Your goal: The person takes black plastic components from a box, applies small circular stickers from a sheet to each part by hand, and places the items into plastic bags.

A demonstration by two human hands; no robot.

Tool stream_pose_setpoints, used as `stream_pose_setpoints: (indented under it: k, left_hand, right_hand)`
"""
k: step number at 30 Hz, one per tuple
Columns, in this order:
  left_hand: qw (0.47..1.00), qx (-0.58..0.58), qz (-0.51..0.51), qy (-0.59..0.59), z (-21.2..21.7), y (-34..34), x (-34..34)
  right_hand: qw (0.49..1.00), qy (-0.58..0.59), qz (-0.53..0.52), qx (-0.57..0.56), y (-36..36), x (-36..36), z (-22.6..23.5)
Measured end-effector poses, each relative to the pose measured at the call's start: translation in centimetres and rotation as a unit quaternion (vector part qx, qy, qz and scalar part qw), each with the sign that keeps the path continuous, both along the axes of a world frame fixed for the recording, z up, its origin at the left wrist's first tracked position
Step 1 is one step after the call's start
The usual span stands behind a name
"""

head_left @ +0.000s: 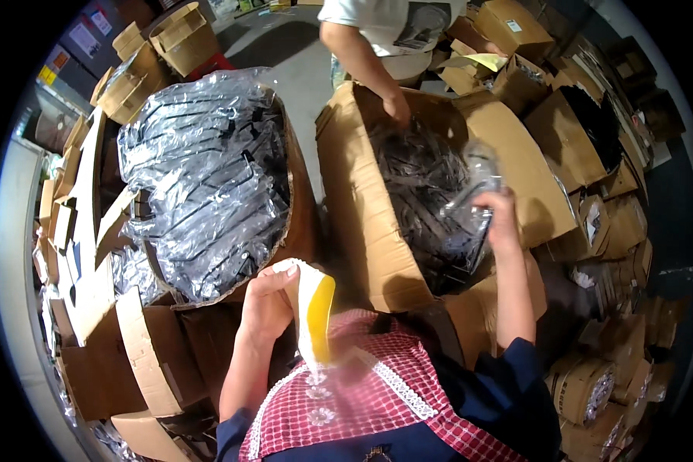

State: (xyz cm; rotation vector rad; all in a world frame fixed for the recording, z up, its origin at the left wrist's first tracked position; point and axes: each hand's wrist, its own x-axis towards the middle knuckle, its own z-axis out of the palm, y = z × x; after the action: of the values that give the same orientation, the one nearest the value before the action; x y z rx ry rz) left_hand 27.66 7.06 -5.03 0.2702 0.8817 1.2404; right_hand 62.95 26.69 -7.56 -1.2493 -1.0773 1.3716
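Observation:
My left hand (266, 306) is closed, its fingers and thumb pinching a curled white strip with a yellow band (320, 312) in front of my checked apron; the strip's exact kind is not clear. Over the right-hand cardboard box (371, 223), my right hand (502, 217) grips a clear plastic bag (481, 173), blurred by motion. That box has its flaps spread and holds several clear bags with dark, thin parts (420, 196). On the left, a second cardboard box (300, 208) is heaped with similar bagged dark parts (208, 185).
Across the right-hand box stands a person in a white shirt (385, 31), one hand (397, 108) reaching into it. Stacked cartons (550, 138) line the right side. More cartons (181, 38) stand at the far left, and opened ones (150, 354) lie near my left arm.

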Motion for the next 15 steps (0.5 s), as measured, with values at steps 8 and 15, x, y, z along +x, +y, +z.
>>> stream_pose_setpoints:
  k: [8, 15]
  left_hand:
    - [0.955, -0.014, -0.119, -0.273, -1.5, 2.0, 3.0]
    - [0.978, -0.086, -0.097, -0.163, -2.1, 3.0, 3.1]
  right_hand:
    - [0.973, 0.104, -0.094, 0.184, -4.5, -0.2, 6.3]
    - [0.995, -0.070, -0.003, 0.065, -3.6, -0.9, 5.7]
